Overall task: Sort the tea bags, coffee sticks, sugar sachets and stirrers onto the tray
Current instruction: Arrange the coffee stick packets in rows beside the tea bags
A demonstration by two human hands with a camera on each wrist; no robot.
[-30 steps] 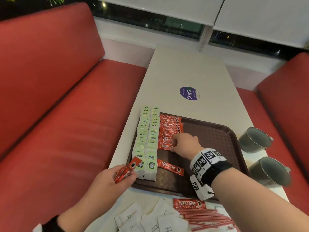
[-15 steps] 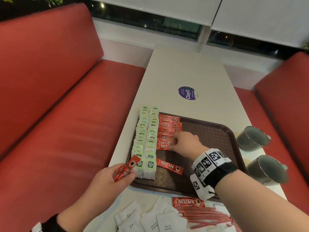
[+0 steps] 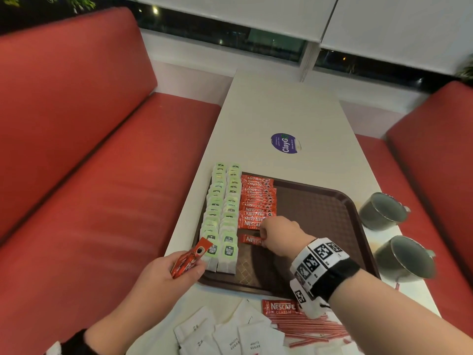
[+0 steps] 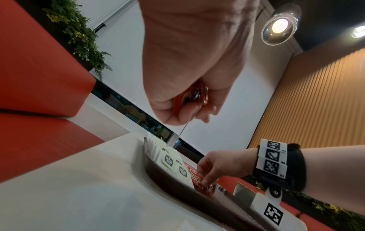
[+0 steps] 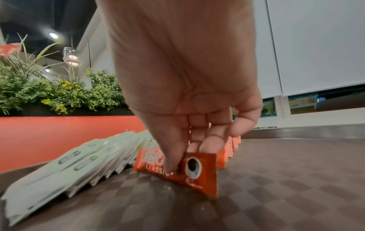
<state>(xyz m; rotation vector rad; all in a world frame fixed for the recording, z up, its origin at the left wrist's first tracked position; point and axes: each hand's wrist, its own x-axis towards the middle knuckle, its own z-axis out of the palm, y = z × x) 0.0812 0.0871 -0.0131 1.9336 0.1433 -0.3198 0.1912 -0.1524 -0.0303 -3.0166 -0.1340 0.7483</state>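
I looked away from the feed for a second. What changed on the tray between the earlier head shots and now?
The right hand drew back from the row of red coffee sticks towards the person and now pinches the loose red coffee stick lying alone on the brown plastic tray. The left hand still holds its bundle of red sticks; the green tea bags are unchanged.

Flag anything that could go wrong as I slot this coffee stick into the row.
The right hand pinches the coffee stick close beside the leaning tea bags; a nudge could topple them. The left hand holds spare sticks loosely above the tray edge; they might slip.
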